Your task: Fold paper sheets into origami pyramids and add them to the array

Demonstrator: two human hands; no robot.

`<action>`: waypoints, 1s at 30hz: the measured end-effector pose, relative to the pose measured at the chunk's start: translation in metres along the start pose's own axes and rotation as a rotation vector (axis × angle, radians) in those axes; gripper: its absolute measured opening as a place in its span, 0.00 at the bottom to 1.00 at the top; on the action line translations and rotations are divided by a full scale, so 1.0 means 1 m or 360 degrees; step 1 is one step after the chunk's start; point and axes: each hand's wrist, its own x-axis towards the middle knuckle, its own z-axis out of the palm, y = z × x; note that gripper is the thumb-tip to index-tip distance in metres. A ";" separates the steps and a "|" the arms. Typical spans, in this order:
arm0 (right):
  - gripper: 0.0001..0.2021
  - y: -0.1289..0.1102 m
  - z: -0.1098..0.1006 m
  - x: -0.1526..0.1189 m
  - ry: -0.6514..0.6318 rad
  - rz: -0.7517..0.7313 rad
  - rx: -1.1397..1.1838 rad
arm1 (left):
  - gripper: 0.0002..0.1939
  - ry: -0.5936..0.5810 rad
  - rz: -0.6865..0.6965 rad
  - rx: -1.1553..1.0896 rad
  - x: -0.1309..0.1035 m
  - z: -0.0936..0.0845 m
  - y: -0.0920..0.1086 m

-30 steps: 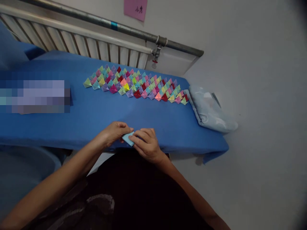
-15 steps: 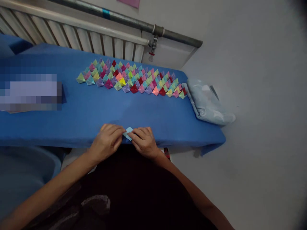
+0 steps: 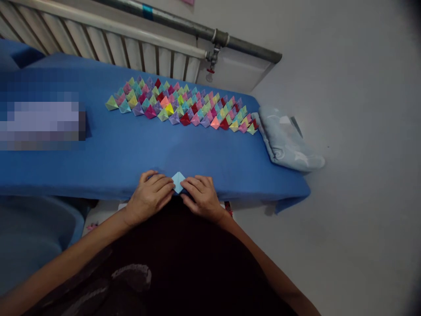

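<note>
A small light blue paper (image 3: 178, 181), folded to a diamond shape, is between my hands at the table's front edge. My left hand (image 3: 150, 193) has its fingers closed on the paper's left corner. On the right corner, the fingers of my right hand (image 3: 203, 195) grip it. A vertical crease line shows on the paper's face. Behind my hands, on the blue cloth (image 3: 131, 151), stand slanting rows of small folded paper pieces (image 3: 185, 119) in green, purple, pink, red, yellow and blue.
A folded grey-blue cloth (image 3: 289, 145) lies at the table's right end. A pixelated pale object (image 3: 46, 116) is at the left. Behind the table are a white radiator (image 3: 115, 50) and a metal pipe (image 3: 253, 49). A blue chair (image 3: 39, 232) stands at the lower left.
The light blue paper has turned to show more of its flat diamond face. My hands have moved slightly apart around it and still hold it. The view has shifted a little.
</note>
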 end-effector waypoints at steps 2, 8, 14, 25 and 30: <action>0.14 -0.001 0.000 -0.001 0.0010 0.0046 0.0029 | 0.06 0.0000 -0.0015 -0.0018 0.000 0.000 -0.001; 0.11 -0.002 -0.001 0.004 0.0002 0.0118 0.0102 | 0.09 -0.0022 -0.0004 -0.0024 0.002 -0.003 -0.001; 0.09 -0.003 -0.004 0.008 -0.0047 0.0183 0.0151 | 0.08 -0.0005 -0.0057 -0.0055 0.001 -0.002 -0.003; 0.07 -0.003 -0.006 0.013 -0.0072 0.0321 0.0252 | 0.07 -0.0020 -0.0076 -0.0116 0.000 0.000 -0.006; 0.07 -0.004 -0.010 0.016 -0.0091 0.0345 0.0261 | 0.08 -0.0047 -0.0122 -0.0153 0.000 0.001 -0.007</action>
